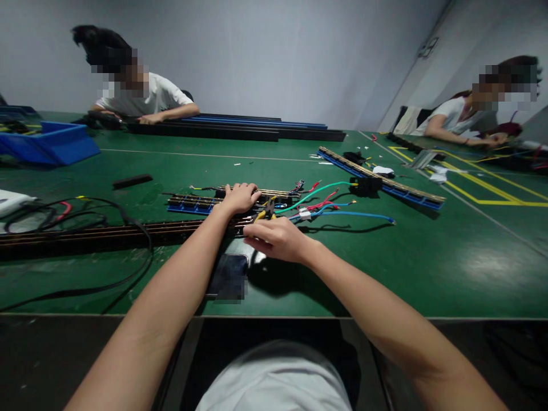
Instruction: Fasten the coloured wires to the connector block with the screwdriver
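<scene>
My left hand (pixel 240 198) rests palm down, fingers spread, over a short black strip with copper-coloured bars (pixel 274 193). A blue strip with metal bars (pixel 192 203) runs beside it, reaching under my wrist. My right hand (pixel 278 237) has its fingers curled together at the end of a long dark rail with copper lines (pixel 171 233); what lies in the fingers is hidden. Between the hands are pliers with yellow handles (pixel 268 209), touching neither hand as far as I can see. Red, green and blue wires (pixel 363 214) spread rightward from there.
A phone (pixel 229 274) lies before my right hand. Black cable (pixel 145 251) loops at left, near a blue bin (pixel 51 142). Another blue-backed strip (pixel 381 178) lies angled at right. Long black rails (pixel 240 130) lie at the back, where two people are seated.
</scene>
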`<state>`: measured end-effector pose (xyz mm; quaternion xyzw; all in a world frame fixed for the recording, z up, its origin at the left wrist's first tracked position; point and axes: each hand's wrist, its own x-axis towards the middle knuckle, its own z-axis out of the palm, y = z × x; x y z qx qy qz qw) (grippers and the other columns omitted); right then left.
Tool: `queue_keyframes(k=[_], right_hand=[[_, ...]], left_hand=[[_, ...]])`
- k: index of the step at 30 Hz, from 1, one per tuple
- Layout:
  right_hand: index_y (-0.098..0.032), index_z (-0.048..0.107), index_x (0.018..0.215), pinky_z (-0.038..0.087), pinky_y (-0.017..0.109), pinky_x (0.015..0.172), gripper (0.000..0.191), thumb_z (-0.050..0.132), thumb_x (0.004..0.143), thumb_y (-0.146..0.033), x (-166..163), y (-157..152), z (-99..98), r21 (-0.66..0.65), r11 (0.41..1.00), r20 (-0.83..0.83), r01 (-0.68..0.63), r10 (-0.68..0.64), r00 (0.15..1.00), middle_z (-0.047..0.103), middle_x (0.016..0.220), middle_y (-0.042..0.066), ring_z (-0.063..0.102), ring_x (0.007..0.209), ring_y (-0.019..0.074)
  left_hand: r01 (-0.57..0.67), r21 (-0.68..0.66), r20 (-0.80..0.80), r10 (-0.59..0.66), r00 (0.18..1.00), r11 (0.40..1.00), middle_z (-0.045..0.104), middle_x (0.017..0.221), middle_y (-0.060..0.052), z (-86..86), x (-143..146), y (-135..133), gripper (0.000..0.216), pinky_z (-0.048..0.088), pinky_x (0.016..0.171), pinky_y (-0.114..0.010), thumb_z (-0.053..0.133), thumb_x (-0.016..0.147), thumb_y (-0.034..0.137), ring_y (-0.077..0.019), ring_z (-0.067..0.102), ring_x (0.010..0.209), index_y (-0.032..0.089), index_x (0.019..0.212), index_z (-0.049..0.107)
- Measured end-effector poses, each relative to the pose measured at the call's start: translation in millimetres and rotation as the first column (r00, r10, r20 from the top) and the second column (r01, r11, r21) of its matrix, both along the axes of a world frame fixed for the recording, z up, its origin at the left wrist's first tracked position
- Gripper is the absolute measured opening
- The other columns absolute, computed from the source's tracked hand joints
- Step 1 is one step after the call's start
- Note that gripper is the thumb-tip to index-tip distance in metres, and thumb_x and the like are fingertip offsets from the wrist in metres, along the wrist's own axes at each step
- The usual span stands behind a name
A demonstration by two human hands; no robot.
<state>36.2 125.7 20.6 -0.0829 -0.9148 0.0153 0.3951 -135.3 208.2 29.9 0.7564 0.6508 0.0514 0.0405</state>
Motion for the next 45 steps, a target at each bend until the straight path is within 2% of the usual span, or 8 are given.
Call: queue_keyframes(k=[4, 7, 16, 24, 33, 36, 41, 45], right_hand=[[-0.021, 0.058, 0.112, 0.040, 0.019, 0.050, 0.019, 0.059, 0.096, -0.032, 13, 0, 14.8, -0.327, 0.943, -0.310, 0.058, -0.165, 0.936, 0.060, 0.071, -0.003, 0.049, 0.051, 0.0065], [-0.023, 0.057, 0.110, 0.037, 0.020, 0.045, 0.023, 0.059, 0.097, -0.042, 29, 7, 30.5, -0.499, 0.867, -0.560, -0.007, -0.316, 0.766, 0.057, 0.070, -0.005, 0.047, 0.048, 0.0065], [-0.023, 0.055, 0.098, 0.031, 0.022, 0.039, 0.038, 0.062, 0.090, -0.059, 70, 61, 35.6, -0.519, 0.855, -0.765, 0.000, -0.464, 0.447, 0.053, 0.063, -0.006, 0.042, 0.041, 0.0069], [-0.022, 0.057, 0.096, 0.033, 0.022, 0.043, 0.043, 0.065, 0.085, -0.063, 65, 63, 19.1, -0.589, 0.805, -0.661, 0.078, -0.535, 0.526, 0.053, 0.062, -0.005, 0.045, 0.045, 0.0081], [-0.018, 0.064, 0.077, 0.025, 0.023, 0.045, 0.030, 0.066, 0.087, -0.046, 53, 41, 15.4, -0.544, 0.812, -0.294, 0.210, -0.419, 0.859, 0.045, 0.053, -0.007, 0.035, 0.045, 0.0056], [-0.019, 0.063, 0.082, 0.029, 0.022, 0.046, 0.027, 0.064, 0.089, -0.045, 53, 43, 16.0, -0.560, 0.807, -0.378, 0.187, -0.451, 0.809, 0.047, 0.056, -0.007, 0.039, 0.046, 0.0061], [-0.022, 0.059, 0.101, 0.034, 0.022, 0.043, 0.037, 0.065, 0.087, -0.056, 58, 48, 27.3, -0.558, 0.829, -0.681, 0.039, -0.484, 0.550, 0.055, 0.065, -0.006, 0.045, 0.045, 0.0068], [-0.023, 0.059, 0.099, 0.032, 0.021, 0.040, 0.034, 0.062, 0.091, -0.056, 59, 40, 40.5, -0.522, 0.853, -0.738, 0.005, -0.454, 0.499, 0.054, 0.062, -0.006, 0.044, 0.043, 0.0066]], left_hand=[[-0.002, -0.010, -0.001, 0.002, 1.000, 1.000, 0.056, 0.144, -0.014, 0.4, 1, -1, 0.047, 0.026, 0.113, -0.062, 0.030, 0.104, 0.047, -0.0339, 0.047, 0.133, 0.024, 0.136, 0.055], [-0.012, -0.020, 0.000, 0.012, 1.000, 1.000, 0.056, 0.144, -0.013, 1.8, 1, -2, 0.046, 0.025, 0.114, -0.061, 0.030, 0.104, 0.048, -0.0337, 0.047, 0.134, 0.025, 0.135, 0.056], [0.004, -0.018, 0.013, -0.004, 1.000, 1.000, 0.057, 0.143, -0.013, 1.1, 0, -2, 0.045, 0.025, 0.113, -0.063, 0.031, 0.104, 0.047, -0.0336, 0.047, 0.133, 0.025, 0.133, 0.058], [0.009, -0.005, 0.013, -0.009, 1.000, 1.000, 0.058, 0.142, -0.013, -0.4, 0, -1, 0.046, 0.025, 0.113, -0.065, 0.031, 0.104, 0.048, -0.0342, 0.048, 0.133, 0.023, 0.131, 0.059], [0.012, 0.008, 0.014, -0.013, 1.000, 1.000, 0.059, 0.140, -0.014, -1.6, -1, 0, 0.048, 0.025, 0.113, -0.065, 0.030, 0.104, 0.049, -0.0348, 0.049, 0.131, 0.022, 0.131, 0.059], [0.006, 0.001, 0.005, -0.006, 1.000, 1.000, 0.058, 0.142, -0.014, -0.3, 0, -2, 0.048, 0.026, 0.113, -0.064, 0.029, 0.105, 0.048, -0.0347, 0.048, 0.132, 0.022, 0.132, 0.059], [0.005, -0.004, 0.001, -0.005, 1.000, 1.000, 0.057, 0.143, -0.013, -0.6, 0, -1, 0.045, 0.026, 0.113, -0.064, 0.028, 0.106, 0.045, -0.0332, 0.048, 0.133, 0.023, 0.131, 0.059], [0.001, 0.003, -0.004, -0.001, 1.000, 1.000, 0.058, 0.142, -0.012, -2.4, -1, 0, 0.045, 0.026, 0.113, -0.063, 0.027, 0.106, 0.044, -0.0327, 0.048, 0.132, 0.024, 0.131, 0.059]])
